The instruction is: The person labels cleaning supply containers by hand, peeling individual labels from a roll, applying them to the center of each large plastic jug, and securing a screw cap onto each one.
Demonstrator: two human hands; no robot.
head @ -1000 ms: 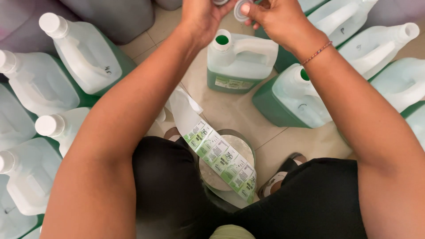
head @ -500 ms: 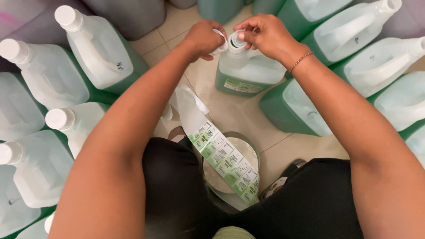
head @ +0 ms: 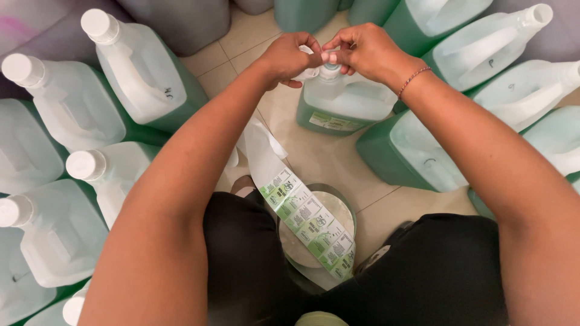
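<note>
A translucent jug of green liquid [head: 344, 105] with a label on its front stands on the tiled floor ahead of me. Both hands meet at its neck. My left hand [head: 291, 57] pinches something white beside the neck; what it is I cannot tell. My right hand [head: 365, 51] grips the white cap [head: 329, 69] on the jug's mouth, a thin bracelet on its wrist. A strip of green and white labels [head: 305, 220] on backing paper runs from the floor down over my lap.
Several capped jugs of green liquid [head: 130, 78] crowd the left side, and more jugs [head: 501, 45] lie along the right. A round roll or tub [head: 320, 232] sits between my knees. Bare beige floor tiles [head: 320, 163] show in front of me.
Both hands came down from the top edge onto the jug's neck, and the white cap now sits over the mouth that was open and green a second ago.
</note>
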